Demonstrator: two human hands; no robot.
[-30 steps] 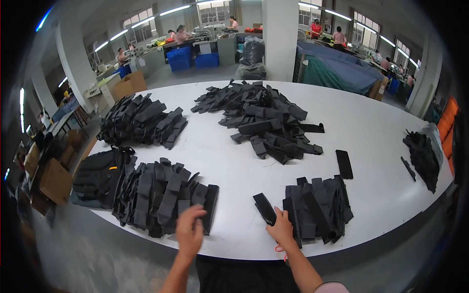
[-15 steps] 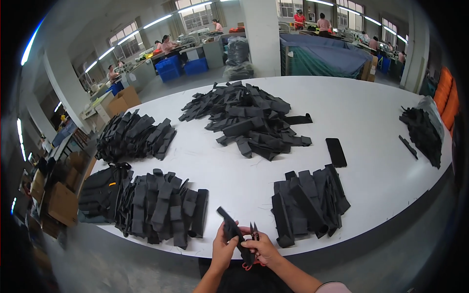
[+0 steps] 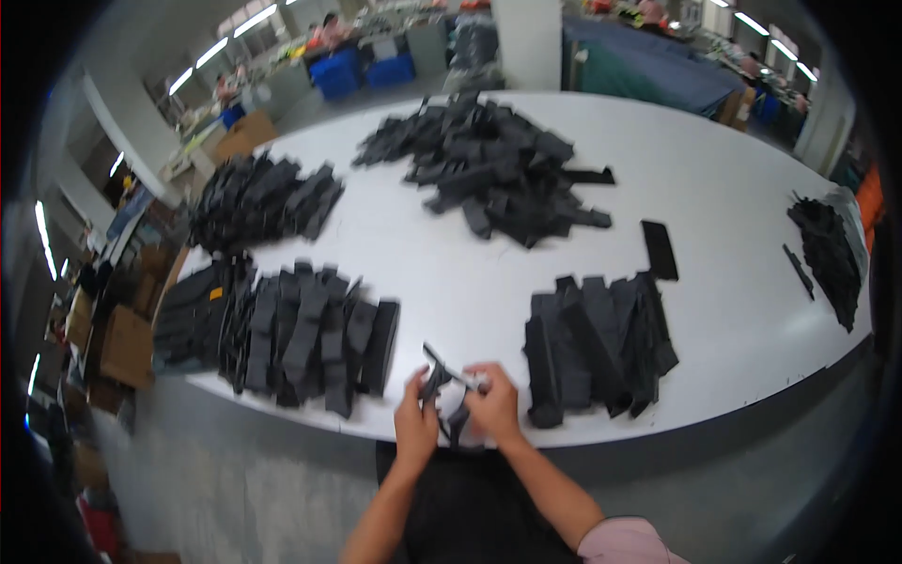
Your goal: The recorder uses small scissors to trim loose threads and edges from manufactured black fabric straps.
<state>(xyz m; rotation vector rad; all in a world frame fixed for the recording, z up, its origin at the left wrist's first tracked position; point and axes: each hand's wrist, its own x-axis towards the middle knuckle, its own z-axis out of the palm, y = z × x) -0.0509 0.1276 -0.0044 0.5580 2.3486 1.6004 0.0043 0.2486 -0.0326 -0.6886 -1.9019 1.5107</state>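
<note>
- The strip (image 3: pixel 435 383) is clamped in the left hand (image 3: pixel 416 420) and pinched by the right hand (image 3: pixel 493 404).
- It is held at the table's (image 3: pixel 460 305) near edge, between two piles (image 3: pixel 598 352).

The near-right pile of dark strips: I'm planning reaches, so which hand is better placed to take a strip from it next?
Probably the right hand: it is nearer that pile, with the left hand farther away. Both seem busy with a dark strip, though.
</note>
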